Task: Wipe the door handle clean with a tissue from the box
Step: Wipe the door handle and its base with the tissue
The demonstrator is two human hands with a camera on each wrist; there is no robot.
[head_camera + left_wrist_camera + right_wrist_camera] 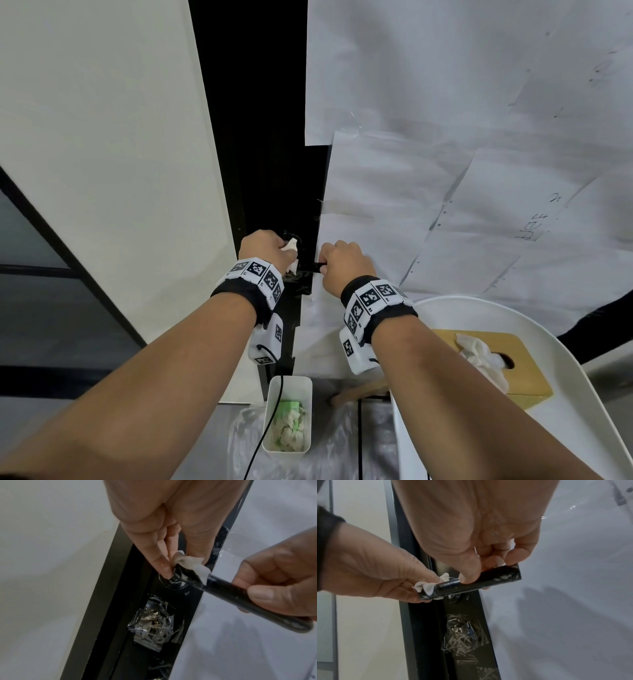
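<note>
The door handle [240, 596] is a black lever bar on the black door edge, between a white wall [102, 137] on the left and paper sheets [445, 137] taped over the door face on the right. Its dark surface is flecked with pale smears, thickest near the free end in the right wrist view [506, 576] and around its round base plate [175, 585].

The left hand [263, 248] pinches a crumpled white tissue [192, 562] between fingers and thumb, clamped against the pivot end of the bar where it meets the base plate. The right hand [342, 263] has its fingers curled over the bar and its thumb [469, 573] pressed on the front, gripping the outer part of the lever. The two hands sit just beside each other on the same bar, and the right hand covers most of its length in the head view.

Below the handle, crinkled clear tape [152, 620] is stuck over the lock area of the door edge.

Lower down in the head view, a white rectangular bin [272, 411] holds used tissues and something green. To the right, a white round tray [565, 394] carries a wooden tissue box [527, 370] with a white tissue standing out of its slot. Both wrists wear black bands with white marker blocks [260, 274].
</note>
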